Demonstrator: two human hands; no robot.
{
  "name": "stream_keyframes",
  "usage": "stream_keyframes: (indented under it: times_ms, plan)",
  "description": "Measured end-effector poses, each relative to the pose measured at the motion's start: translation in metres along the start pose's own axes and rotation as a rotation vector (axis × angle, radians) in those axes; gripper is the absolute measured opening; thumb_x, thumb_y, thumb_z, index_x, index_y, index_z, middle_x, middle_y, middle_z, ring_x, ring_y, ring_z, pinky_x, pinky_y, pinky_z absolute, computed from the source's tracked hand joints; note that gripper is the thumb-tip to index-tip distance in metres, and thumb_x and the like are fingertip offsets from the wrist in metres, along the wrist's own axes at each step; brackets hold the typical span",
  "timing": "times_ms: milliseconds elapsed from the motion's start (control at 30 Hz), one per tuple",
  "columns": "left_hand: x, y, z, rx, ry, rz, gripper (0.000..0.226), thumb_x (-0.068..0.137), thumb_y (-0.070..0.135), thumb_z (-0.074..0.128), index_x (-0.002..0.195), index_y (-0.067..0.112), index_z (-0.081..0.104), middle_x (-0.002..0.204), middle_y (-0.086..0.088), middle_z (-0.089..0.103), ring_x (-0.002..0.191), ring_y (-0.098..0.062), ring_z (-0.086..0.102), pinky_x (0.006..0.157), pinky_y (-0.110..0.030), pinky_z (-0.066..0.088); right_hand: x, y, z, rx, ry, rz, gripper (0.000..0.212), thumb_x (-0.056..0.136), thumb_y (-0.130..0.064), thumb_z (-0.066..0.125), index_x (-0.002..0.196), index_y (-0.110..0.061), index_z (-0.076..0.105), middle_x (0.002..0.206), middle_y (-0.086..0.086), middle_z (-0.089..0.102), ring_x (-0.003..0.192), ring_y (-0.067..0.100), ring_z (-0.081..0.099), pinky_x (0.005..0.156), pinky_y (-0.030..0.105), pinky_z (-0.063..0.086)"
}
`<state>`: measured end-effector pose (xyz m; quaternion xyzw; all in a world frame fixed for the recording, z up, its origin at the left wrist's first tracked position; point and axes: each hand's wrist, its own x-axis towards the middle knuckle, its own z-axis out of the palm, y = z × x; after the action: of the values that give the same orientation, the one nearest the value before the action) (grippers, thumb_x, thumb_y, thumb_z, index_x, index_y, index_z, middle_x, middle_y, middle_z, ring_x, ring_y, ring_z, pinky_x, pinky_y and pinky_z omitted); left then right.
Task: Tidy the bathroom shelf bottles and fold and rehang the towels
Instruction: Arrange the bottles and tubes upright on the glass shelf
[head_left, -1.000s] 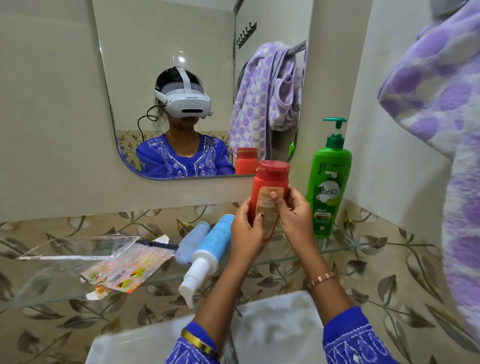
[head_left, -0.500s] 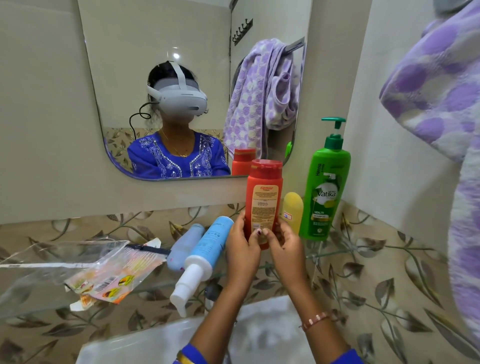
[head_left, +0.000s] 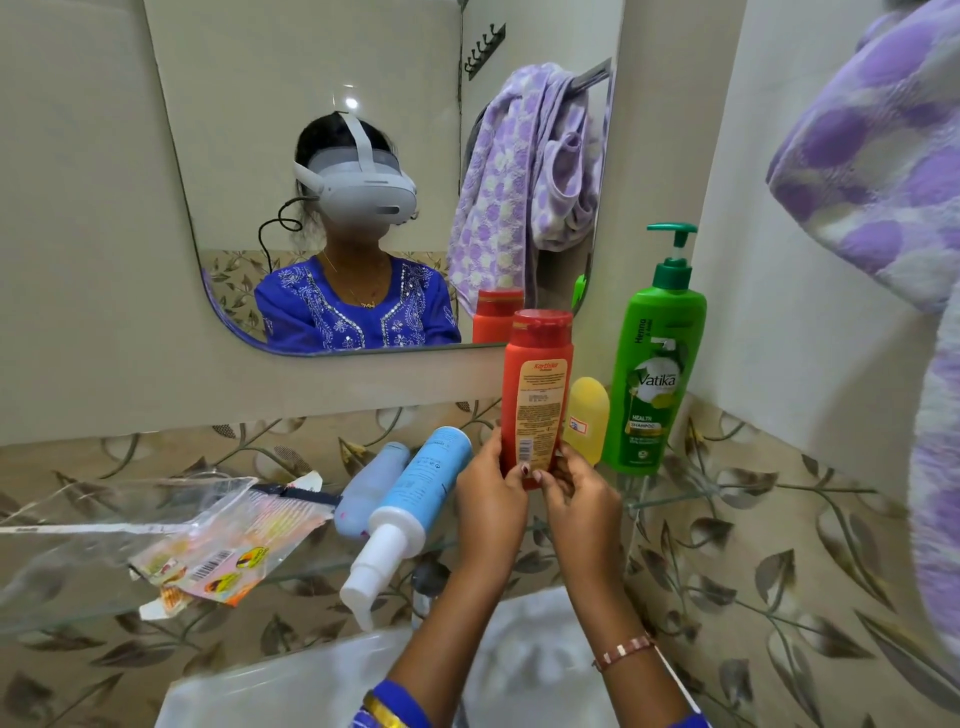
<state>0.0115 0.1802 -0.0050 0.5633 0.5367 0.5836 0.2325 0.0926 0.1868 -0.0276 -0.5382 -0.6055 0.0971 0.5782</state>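
An orange bottle (head_left: 537, 384) with a red cap stands upright on the glass shelf (head_left: 670, 500). My left hand (head_left: 491, 493) and my right hand (head_left: 579, 493) both grip its base. Right behind it stands a small yellow bottle (head_left: 589, 418), then a tall green pump bottle (head_left: 655, 374) in the corner. To the left a blue spray bottle (head_left: 413, 512) and a pale lilac bottle (head_left: 370, 486) lie on their sides. A purple-spotted towel (head_left: 883, 171) hangs at the right edge, close to the camera.
Crumpled clear plastic (head_left: 130, 514) and an orange printed packet (head_left: 218, 561) lie on the shelf's left part. The mirror (head_left: 291, 130) above shows a person in a headset and another purple towel on a rail. A white basin (head_left: 322, 686) sits below the shelf.
The orange bottle came down from a tilted, lifted hold to upright on the shelf. My hands slid from its middle to its base, and the yellow bottle came into sight.
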Motion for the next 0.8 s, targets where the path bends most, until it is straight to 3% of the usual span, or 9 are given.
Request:
stream_keyframes:
  times_ms: [133, 300, 400, 500, 600, 733, 800]
  plan:
    - [0.000, 0.000, 0.000, 0.009, -0.002, -0.013, 0.035, 0.085, 0.000, 0.053, 0.115, 0.017, 0.058, 0.106, -0.001, 0.069, 0.099, -0.014, 0.063, 0.090, -0.030, 0.051, -0.001, -0.001, 0.000, 0.006, 0.021, -0.008, 0.038, 0.082, -0.006, 0.063, 0.120, -0.013, 0.060, 0.107, 0.008, 0.070, 0.090, 0.016, 0.067, 0.081, 0.028, 0.053]
    - [-0.002, 0.001, -0.001, 0.047, 0.019, 0.024, 0.035, 0.084, 0.003, 0.053, 0.117, 0.015, 0.057, 0.107, -0.003, 0.069, 0.101, -0.016, 0.064, 0.089, -0.027, 0.049, -0.009, -0.003, 0.000, -0.007, 0.112, -0.045, 0.037, 0.080, -0.003, 0.066, 0.116, -0.005, 0.061, 0.107, 0.013, 0.069, 0.091, 0.018, 0.066, 0.080, 0.020, 0.047]
    - [-0.005, 0.004, -0.003, 0.057, 0.037, 0.061, 0.042, 0.085, 0.004, 0.050, 0.126, 0.012, 0.050, 0.117, -0.005, 0.065, 0.110, -0.018, 0.059, 0.097, -0.033, 0.047, -0.018, -0.004, -0.002, -0.008, 0.171, -0.095, 0.035, 0.077, 0.000, 0.068, 0.112, 0.000, 0.063, 0.107, 0.016, 0.069, 0.095, 0.023, 0.066, 0.082, 0.020, 0.047]
    - [-0.014, 0.010, -0.003, 0.010, 0.024, 0.084, 0.051, 0.087, 0.002, 0.045, 0.136, 0.010, 0.037, 0.132, -0.009, 0.054, 0.124, -0.019, 0.049, 0.106, -0.039, 0.040, -0.025, -0.003, -0.006, 0.017, 0.171, -0.165, 0.033, 0.076, 0.002, 0.068, 0.109, 0.000, 0.064, 0.104, 0.014, 0.069, 0.094, 0.014, 0.061, 0.083, 0.008, 0.040]
    - [-0.033, 0.015, -0.009, -0.071, 0.056, 0.056, 0.057, 0.090, 0.002, 0.043, 0.144, 0.011, 0.025, 0.146, -0.004, 0.039, 0.134, -0.013, 0.036, 0.112, -0.027, 0.030, -0.036, -0.004, -0.009, -0.002, 0.144, -0.211, 0.031, 0.078, 0.001, 0.067, 0.108, -0.002, 0.064, 0.104, 0.012, 0.069, 0.096, 0.010, 0.058, 0.084, 0.012, 0.043]
    - [-0.048, 0.025, -0.031, -0.182, 0.074, 0.107, 0.048, 0.092, 0.003, 0.043, 0.137, 0.018, 0.038, 0.127, 0.020, 0.043, 0.115, 0.015, 0.041, 0.088, 0.006, 0.032, -0.051, -0.012, -0.009, 0.048, 0.079, -0.289, 0.032, 0.077, 0.003, 0.066, 0.109, 0.000, 0.063, 0.106, 0.013, 0.067, 0.099, 0.019, 0.062, 0.088, 0.020, 0.047]
    - [-0.052, 0.033, -0.046, -0.248, 0.071, 0.140, 0.044, 0.092, 0.003, 0.043, 0.133, 0.020, 0.044, 0.127, 0.015, 0.048, 0.117, 0.010, 0.045, 0.090, 0.002, 0.035, -0.058, -0.021, -0.005, 0.066, -0.026, -0.339, 0.037, 0.077, -0.001, 0.065, 0.114, 0.000, 0.061, 0.111, 0.014, 0.066, 0.105, 0.023, 0.061, 0.092, 0.029, 0.049]
